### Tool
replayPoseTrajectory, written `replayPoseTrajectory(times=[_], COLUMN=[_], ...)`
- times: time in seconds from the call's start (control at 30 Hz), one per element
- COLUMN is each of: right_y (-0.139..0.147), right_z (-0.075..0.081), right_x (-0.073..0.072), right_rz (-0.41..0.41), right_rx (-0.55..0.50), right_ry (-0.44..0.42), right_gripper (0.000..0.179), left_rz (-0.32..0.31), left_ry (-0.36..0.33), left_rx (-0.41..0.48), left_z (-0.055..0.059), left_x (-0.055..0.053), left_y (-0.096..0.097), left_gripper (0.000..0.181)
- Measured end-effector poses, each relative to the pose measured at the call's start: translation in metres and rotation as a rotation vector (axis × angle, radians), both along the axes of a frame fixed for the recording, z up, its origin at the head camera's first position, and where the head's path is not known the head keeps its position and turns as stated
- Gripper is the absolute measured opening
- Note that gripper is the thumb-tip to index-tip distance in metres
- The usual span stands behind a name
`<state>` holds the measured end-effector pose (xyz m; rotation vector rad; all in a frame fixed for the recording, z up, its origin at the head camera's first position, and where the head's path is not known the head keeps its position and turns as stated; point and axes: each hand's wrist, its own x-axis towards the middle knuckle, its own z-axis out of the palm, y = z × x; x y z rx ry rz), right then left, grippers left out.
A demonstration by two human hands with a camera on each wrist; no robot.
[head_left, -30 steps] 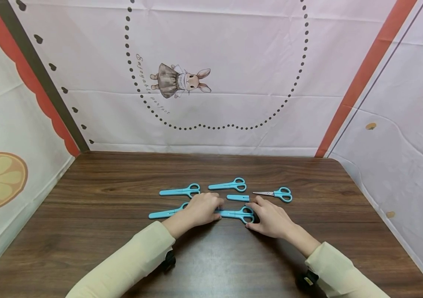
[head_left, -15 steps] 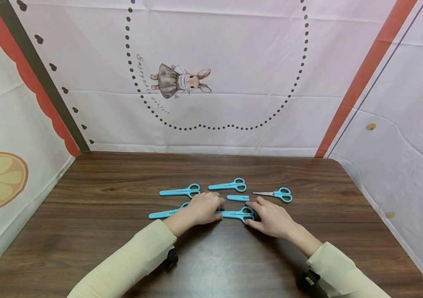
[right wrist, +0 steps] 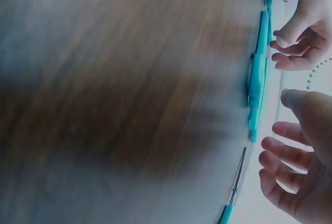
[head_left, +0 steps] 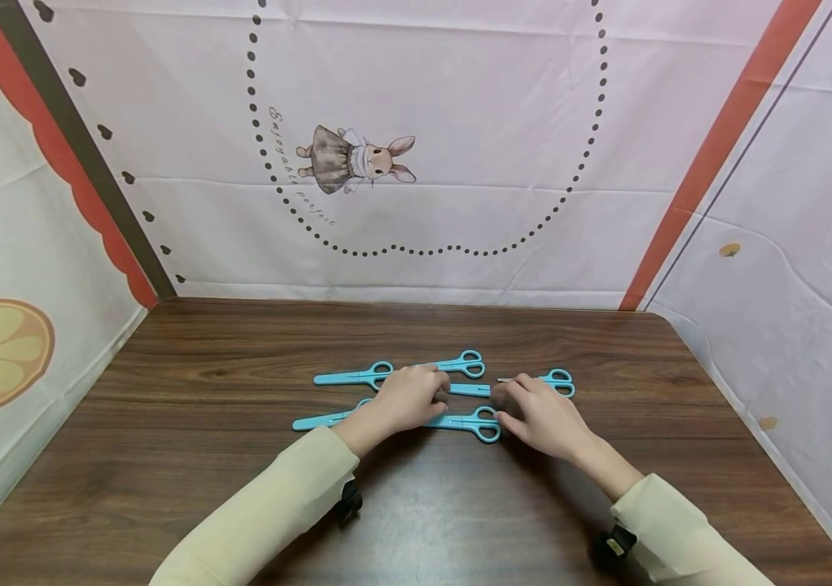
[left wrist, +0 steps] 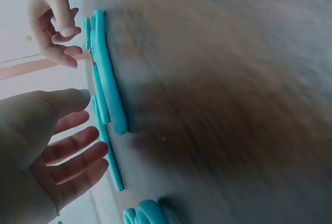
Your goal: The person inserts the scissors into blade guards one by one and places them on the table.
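Front and centre on the wooden table lies a pair of light-blue scissors (head_left: 470,422) with covered blades. My left hand (head_left: 409,397) hovers over its tip end; in the left wrist view that hand's fingers (left wrist: 78,149) are relaxed and hold nothing. Just right of the handle loops is my right hand (head_left: 549,417), its fingers (right wrist: 282,154) loosely bent and free of any object. Between the hands sits a separate blue blade cover (head_left: 470,391). Behind the right hand, scissors with bare metal blades (head_left: 558,382) are partly hidden by its fingers.
Another pair of covered scissors (head_left: 469,364) lies behind the blade cover, its tip hidden by the left hand. Two more covered pairs lie at left, the back scissors (head_left: 346,378) and the front scissors (head_left: 317,422). A printed cloth wall (head_left: 489,163) rises behind the table.
Both hands have moved off the front scissors: the left up and slightly right, towards the blade cover, the right slightly right, away from the handle loops. The scissors stay in place.
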<state>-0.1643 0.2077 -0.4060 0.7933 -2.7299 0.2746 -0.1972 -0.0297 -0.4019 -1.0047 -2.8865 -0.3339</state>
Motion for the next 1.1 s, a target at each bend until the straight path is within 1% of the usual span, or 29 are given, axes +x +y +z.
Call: replayPoseTrajectory(times=[0.2, 0.43, 0.6, 0.83, 1.1], right_y=[0.009, 0.022, 0.031, 0.043, 0.055], right_z=[0.001, 0.001, 0.000, 0.000, 0.000], right_x=[-0.006, -0.012, -0.016, -0.021, -0.027], right_rz=[-0.055, -0.073, -0.081, -0.102, -0.161], right_rx=[-0.037, -0.043, -0.049, -0.057, -0.058], right_ry=[0.012, 0.047, 0.048, 0.057, 0.012], right_gripper=[0.036, 0.041, 0.043, 0.046, 0.053], left_rz=[0.041, 0.087, 0.110, 0.130, 0.166], left_ry=[-0.045, -0.075, -0.089, -0.105, -0.098], left_rx=[0.023, 0.033, 0.003, -0.022, -0.054], left_z=[0.003, 0.004, 0.002, -0.004, -0.007], left_x=[-0.005, -0.011, -0.015, -0.020, -0.020], left_y=[0.009, 0.018, 0.023, 0.028, 0.035], left_gripper=[0.026, 0.028, 0.028, 0.028, 0.029])
